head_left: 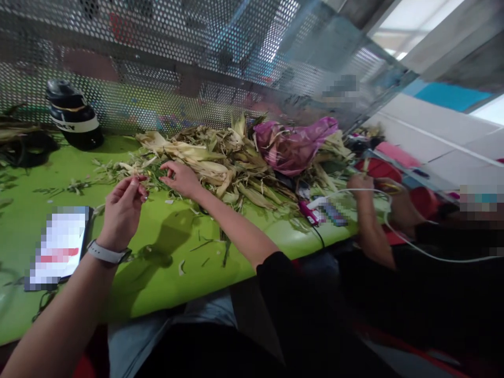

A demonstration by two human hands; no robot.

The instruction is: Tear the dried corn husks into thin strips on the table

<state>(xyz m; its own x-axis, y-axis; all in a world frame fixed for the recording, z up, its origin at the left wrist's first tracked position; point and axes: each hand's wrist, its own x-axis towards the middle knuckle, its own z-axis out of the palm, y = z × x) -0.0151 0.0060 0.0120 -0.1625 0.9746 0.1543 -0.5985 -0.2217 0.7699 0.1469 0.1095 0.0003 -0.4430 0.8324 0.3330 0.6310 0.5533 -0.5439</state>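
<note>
My left hand point(123, 207) hovers over the green table point(165, 273) with its fingers curled and pinched together; whatever it pinches is too small to name. A white watch sits on that wrist. My right hand point(180, 178) reaches forward to the near edge of a heap of pale corn husks point(220, 163), fingers bent and touching thin green strands there. What those fingers grip, if anything, I cannot make out.
A phone point(59, 247) lies at the table's left. A black helmet point(74, 113) stands against the perforated metal screen point(189, 63). A pink plastic bag point(293, 144) rests on the husks. At the right, another person's hand point(360, 184) works beside a white cable point(413, 247).
</note>
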